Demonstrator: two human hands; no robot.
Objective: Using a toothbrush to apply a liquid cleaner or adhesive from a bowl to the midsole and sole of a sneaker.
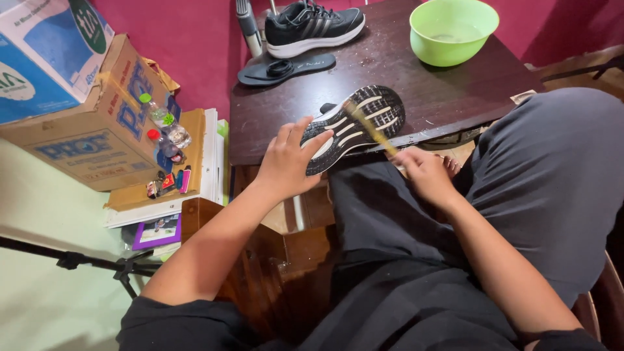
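My left hand [289, 158] grips the heel end of a black shoe [364, 117] turned sole-up, its black and white tread facing me at the near edge of the dark wooden table [448, 91]. My right hand [424, 170] holds a thin yellow-handled brush [370, 127], blurred, lying across the sole. A second black shoe with white stripes [314, 26] stands upright at the table's far side. A black insole [286, 68] lies in front of it. A green bowl [453, 29] with some liquid stands at the far right.
Cardboard boxes [97, 123] are stacked at the left, with small bottles [166, 130], papers and booklets beside them. A black tripod leg [84, 261] crosses the light floor at lower left. My lap in dark clothing fills the foreground.
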